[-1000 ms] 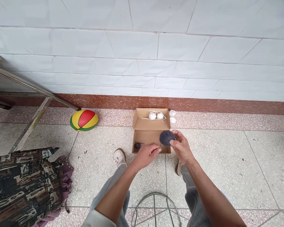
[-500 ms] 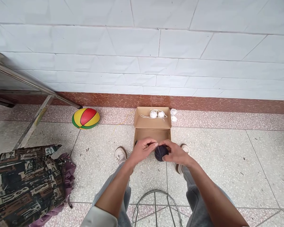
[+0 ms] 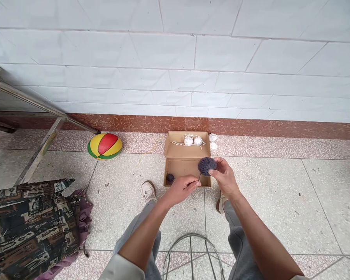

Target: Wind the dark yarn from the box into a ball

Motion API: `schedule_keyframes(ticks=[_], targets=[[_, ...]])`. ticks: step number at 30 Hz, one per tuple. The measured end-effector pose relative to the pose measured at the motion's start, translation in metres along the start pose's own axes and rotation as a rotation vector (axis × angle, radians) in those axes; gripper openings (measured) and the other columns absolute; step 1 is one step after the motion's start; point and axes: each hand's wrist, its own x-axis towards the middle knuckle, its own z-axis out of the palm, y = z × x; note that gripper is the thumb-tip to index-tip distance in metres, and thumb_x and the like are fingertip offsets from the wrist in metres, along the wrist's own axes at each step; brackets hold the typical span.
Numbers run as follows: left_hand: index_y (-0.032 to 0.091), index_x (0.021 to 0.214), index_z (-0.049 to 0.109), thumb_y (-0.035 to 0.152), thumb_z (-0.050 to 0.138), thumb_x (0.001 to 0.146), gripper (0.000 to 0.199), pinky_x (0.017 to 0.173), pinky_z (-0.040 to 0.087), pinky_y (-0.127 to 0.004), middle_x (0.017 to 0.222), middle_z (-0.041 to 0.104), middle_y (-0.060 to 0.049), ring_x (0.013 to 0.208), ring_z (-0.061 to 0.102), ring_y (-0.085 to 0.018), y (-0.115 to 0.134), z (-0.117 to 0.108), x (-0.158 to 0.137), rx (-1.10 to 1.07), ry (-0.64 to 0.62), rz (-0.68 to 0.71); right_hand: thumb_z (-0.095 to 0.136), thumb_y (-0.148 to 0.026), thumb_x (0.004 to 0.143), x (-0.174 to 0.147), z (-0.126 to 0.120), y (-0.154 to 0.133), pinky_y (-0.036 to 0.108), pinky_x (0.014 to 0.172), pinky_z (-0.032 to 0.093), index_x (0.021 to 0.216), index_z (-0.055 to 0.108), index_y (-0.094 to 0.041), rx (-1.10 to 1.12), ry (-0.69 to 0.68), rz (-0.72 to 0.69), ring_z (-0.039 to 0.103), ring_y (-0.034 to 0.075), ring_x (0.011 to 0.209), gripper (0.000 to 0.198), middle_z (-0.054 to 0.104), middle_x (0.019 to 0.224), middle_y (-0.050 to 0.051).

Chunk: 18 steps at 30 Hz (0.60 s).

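A ball of dark grey yarn (image 3: 207, 166) is held up over the box by my right hand (image 3: 225, 177), thumb and fingers gripping its right side. My left hand (image 3: 184, 189) is lower and to the left, pinching a strand of yarn (image 3: 200, 176) that runs up to the ball. Beneath both hands lies an open cardboard box (image 3: 187, 165) on the floor. A smaller dark yarn ball (image 3: 170, 177) rests in its near left corner. Two white yarn balls (image 3: 193, 140) with loose ends sit in the raised lid part.
More white yarn balls (image 3: 212, 141) lie on the floor right of the lid, by the tiled wall (image 3: 151, 93). A colourful ball (image 3: 105, 146) is near a metal frame (image 3: 43, 105) at left. Patterned cloth (image 3: 32, 225) covers something nearby. A metal stool (image 3: 191, 238) stands between the legs.
My right hand has raised the dark yarn ball away from me, and my left hand has drawn apart from it, a strand stretched between. The small dark ball in the box has come into view.
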Motion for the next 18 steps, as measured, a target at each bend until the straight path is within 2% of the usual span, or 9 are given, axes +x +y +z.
schedule_keyframes(ticks=[4,7,9,11,14,16,18], targets=[[0.015,0.071,0.061,0.041,0.047,0.093,0.037,0.059,0.034,-0.023,0.065,0.052,0.001,0.063,0.045,-0.012,0.004,0.002,-0.002,0.008,-0.074,0.004,0.072,-0.029,0.062,0.004,-0.004,0.009,0.042,0.093,0.05,0.103,0.049,-0.026,-0.359,0.034,-0.126,0.058,0.024,0.105,0.047,0.058,0.11,0.005],[0.015,0.071,0.062,0.041,0.05,0.09,0.035,0.058,0.034,-0.023,0.065,0.053,0.0,0.062,0.045,-0.012,0.005,-0.003,-0.005,-0.029,-0.038,0.013,0.066,-0.021,0.062,0.003,-0.007,0.015,0.044,0.096,0.047,0.104,0.051,-0.025,-0.56,-0.037,-0.19,0.056,0.025,0.109,0.045,0.057,0.112,0.007],[0.015,0.074,0.065,0.04,0.052,0.089,0.032,0.06,0.037,-0.023,0.068,0.057,-0.001,0.064,0.048,-0.012,0.006,-0.007,-0.006,-0.063,0.023,0.015,0.063,-0.017,0.06,0.001,-0.008,0.017,0.043,0.095,0.047,0.103,0.052,-0.024,-0.622,-0.119,-0.156,0.057,0.024,0.104,0.045,0.057,0.108,0.006],[0.015,0.077,0.066,0.039,0.052,0.089,0.03,0.062,0.04,-0.023,0.071,0.061,-0.002,0.067,0.052,-0.013,0.004,-0.011,-0.006,-0.096,0.093,0.018,0.062,-0.015,0.058,-0.004,-0.006,0.017,0.041,0.092,0.047,0.103,0.053,-0.024,-0.614,-0.244,-0.06,0.058,0.023,0.098,0.047,0.058,0.103,0.004],[0.015,0.077,0.065,0.04,0.052,0.089,0.031,0.065,0.043,-0.024,0.071,0.062,-0.002,0.068,0.054,-0.013,-0.002,-0.014,-0.003,-0.099,0.216,0.0,0.063,-0.013,0.058,-0.012,-0.003,0.011,0.038,0.091,0.047,0.108,0.056,-0.024,-0.445,-0.434,0.11,0.059,0.022,0.099,0.051,0.061,0.103,0.003],[0.016,0.077,0.065,0.041,0.052,0.089,0.031,0.066,0.043,-0.024,0.07,0.061,-0.001,0.069,0.054,-0.013,-0.007,-0.013,0.0,-0.074,0.268,-0.032,0.066,-0.013,0.058,-0.016,-0.002,0.005,0.036,0.089,0.047,0.11,0.059,-0.024,-0.276,-0.507,0.2,0.059,0.021,0.101,0.054,0.062,0.107,0.003],[0.016,0.077,0.065,0.042,0.053,0.088,0.031,0.068,0.044,-0.024,0.072,0.063,-0.001,0.071,0.055,-0.014,-0.011,-0.012,0.002,-0.073,0.261,-0.055,0.07,-0.015,0.056,-0.018,-0.001,-0.002,0.034,0.086,0.048,0.11,0.061,-0.026,-0.105,-0.534,0.258,0.059,0.021,0.101,0.055,0.063,0.11,0.003]])
